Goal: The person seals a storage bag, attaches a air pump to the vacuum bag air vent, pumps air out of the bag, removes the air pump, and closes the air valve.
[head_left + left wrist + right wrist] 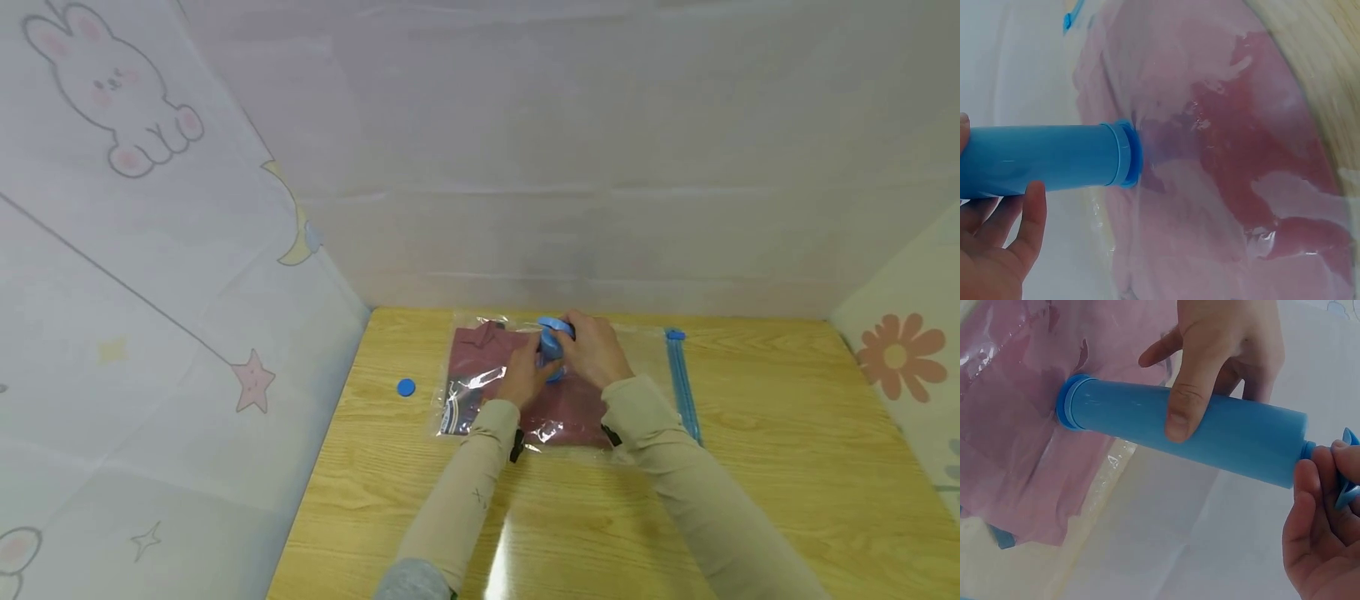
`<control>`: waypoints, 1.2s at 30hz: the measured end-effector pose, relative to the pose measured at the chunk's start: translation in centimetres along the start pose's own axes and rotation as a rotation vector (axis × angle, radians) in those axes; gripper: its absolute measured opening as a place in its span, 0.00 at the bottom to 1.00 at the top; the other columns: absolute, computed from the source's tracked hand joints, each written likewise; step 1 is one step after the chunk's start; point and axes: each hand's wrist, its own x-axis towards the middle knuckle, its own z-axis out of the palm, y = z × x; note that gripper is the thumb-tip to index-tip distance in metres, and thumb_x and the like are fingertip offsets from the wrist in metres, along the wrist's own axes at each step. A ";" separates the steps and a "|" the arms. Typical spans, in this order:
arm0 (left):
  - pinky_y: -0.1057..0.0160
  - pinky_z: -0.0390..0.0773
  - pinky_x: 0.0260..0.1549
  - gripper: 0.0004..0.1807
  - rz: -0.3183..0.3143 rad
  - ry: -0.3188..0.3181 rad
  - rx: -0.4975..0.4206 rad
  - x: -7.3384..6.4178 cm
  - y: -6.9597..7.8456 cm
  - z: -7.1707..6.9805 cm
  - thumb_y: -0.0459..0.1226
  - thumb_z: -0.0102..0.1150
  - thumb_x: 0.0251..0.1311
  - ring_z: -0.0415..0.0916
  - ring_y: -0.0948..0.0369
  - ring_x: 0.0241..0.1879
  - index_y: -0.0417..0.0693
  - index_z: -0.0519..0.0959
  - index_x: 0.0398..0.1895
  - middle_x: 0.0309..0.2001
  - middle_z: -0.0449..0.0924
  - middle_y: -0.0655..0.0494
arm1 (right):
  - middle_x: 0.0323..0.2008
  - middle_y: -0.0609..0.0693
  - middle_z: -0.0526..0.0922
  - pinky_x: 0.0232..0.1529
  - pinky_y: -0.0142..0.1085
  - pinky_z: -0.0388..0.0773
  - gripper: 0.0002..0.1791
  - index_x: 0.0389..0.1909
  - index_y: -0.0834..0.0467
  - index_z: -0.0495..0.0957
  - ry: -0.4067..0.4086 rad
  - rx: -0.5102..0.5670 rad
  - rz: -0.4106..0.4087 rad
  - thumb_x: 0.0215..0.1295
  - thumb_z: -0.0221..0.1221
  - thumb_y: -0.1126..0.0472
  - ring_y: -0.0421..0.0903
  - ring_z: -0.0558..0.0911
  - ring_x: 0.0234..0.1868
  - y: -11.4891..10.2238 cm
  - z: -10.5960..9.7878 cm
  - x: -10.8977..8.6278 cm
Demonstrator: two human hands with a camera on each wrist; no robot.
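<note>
A blue hand pump point(1129, 403) stands with its flanged base pressed to a clear plastic storage bag point(637, 350). Folded inside the bag lies a dark pink garment point(577, 408) with a collar. My left hand point(521, 375) grips the pump's barrel, its thumb across the side in the right wrist view. At the top end, my right hand point(597, 350) holds the pump's handle point(555, 323), fingers curled around the short rod beneath it. The handle sits close to the barrel. The valve under the pump's base is hidden.
A round blue cap point(406, 387) lies on the wooden table point(360, 467), left of the bag. Along the bag's right end runs a blue zip strip point(681, 383) with a slider point(676, 335) at its far end. Printed cloth walls point(570, 250) stand behind and at both sides.
</note>
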 end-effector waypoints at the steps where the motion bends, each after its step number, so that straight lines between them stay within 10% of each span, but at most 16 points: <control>1: 0.57 0.76 0.57 0.28 0.003 -0.001 0.000 0.0 -0.1 0.1 0.48 0.63 0.61 0.78 0.55 0.57 0.55 0.68 0.64 0.57 0.80 0.51 | 0.37 0.60 0.84 0.38 0.45 0.79 0.13 0.42 0.64 0.78 -0.003 -0.006 0.001 0.70 0.55 0.57 0.54 0.83 0.36 0.0 0.0 0.0; 19: 0.57 0.81 0.50 0.30 0.044 0.053 0.090 0.5 -0.2 1.4 0.45 0.66 0.58 0.82 0.54 0.50 0.52 0.69 0.63 0.51 0.84 0.48 | 0.40 0.64 0.85 0.41 0.51 0.80 0.13 0.44 0.68 0.79 0.078 -0.060 -0.078 0.70 0.54 0.61 0.60 0.84 0.40 -0.7 -1.6 -0.5; 29: 0.54 0.80 0.51 0.29 0.037 0.043 0.063 0.6 0.3 0.9 0.43 0.66 0.59 0.81 0.51 0.51 0.50 0.70 0.63 0.50 0.84 0.45 | 0.23 0.55 0.79 0.23 0.34 0.61 0.08 0.37 0.66 0.80 0.337 0.001 -0.285 0.68 0.57 0.63 0.44 0.67 0.19 -4.2 -5.0 -1.3; 36: 0.52 0.79 0.53 0.30 0.029 0.035 0.061 0.9 0.0 1.1 0.42 0.66 0.59 0.81 0.50 0.52 0.49 0.69 0.64 0.52 0.82 0.44 | 0.27 0.59 0.83 0.27 0.37 0.74 0.07 0.38 0.69 0.81 0.492 0.053 -0.418 0.65 0.60 0.67 0.49 0.78 0.24 -6.6 -7.3 -2.0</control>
